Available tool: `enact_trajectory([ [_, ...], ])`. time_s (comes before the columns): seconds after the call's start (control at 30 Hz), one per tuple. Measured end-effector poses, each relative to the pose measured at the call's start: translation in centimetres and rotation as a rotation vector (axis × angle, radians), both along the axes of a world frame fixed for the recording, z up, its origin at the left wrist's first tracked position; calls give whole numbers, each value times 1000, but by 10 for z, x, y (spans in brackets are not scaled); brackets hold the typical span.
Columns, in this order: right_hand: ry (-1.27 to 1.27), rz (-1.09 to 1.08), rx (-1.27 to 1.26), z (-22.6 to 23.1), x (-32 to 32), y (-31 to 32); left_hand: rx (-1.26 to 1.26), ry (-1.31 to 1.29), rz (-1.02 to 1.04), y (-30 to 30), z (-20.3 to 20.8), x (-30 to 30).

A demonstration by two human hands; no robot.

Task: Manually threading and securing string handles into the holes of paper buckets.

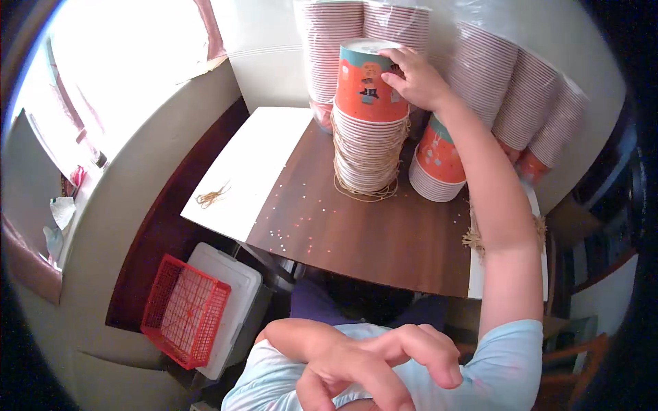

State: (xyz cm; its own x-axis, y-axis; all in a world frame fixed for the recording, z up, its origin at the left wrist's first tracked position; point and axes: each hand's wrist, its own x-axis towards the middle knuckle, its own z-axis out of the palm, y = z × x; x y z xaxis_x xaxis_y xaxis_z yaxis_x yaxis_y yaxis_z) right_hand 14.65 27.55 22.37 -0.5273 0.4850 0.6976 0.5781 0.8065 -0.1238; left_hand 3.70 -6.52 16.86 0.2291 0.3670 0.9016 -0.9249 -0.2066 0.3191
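A tall stack of upturned orange and green paper buckets (pixel 373 92) stands on the table, with tan cord handles (pixel 367 188) looped around its many white rims. My right hand (pixel 418 81) is at the top bucket, fingers over the edge of its base and thumb against its printed side. Close to my chest, my left hand (pixel 363 363) hangs in the air with fingers bent and apart; nothing shows in it. A shorter stack of the same buckets (pixel 439 154) stands just to the right, partly behind my right forearm.
Tall plastic-wrapped bucket stacks (pixel 483 68) line the wall. Small white and red dots are scattered over the brown table (pixel 370 240). Loose cord (pixel 211 197) lies on its white left part, more cord (pixel 473 236) at the right. A red basket (pixel 185 312) sits on a lidded bin at lower left.
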Motion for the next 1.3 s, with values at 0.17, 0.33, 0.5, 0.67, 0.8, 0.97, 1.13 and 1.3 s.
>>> enact_trajectory([
  [0.17, -89, -234, 290, -16, 7, -3, 104, 59, 16, 6, 5, -4],
  [0.33, -226, -552, 32, -36, 63, -45, 130, 301, 436, 6, 15, -25],
  [0.5, -428, -656, -117, -72, 119, -59, -86, 911, 659, -11, 64, -33],
  [0.67, -274, -580, -189, -66, 138, -33, 369, 968, 848, -13, 94, -22],
  [0.8, -145, -493, -235, -26, 154, -24, 747, 726, 1229, -17, 81, 5],
  [0.97, -212, -476, -81, 15, 161, -39, 830, 591, 1439, -14, 55, 16],
  [1.13, 85, -388, 16, 57, 161, -88, 598, 769, 1376, -31, 31, -33],
  [1.3, 729, -184, -360, 3, 188, -156, 62, 859, 1481, -10, -19, -73],
])
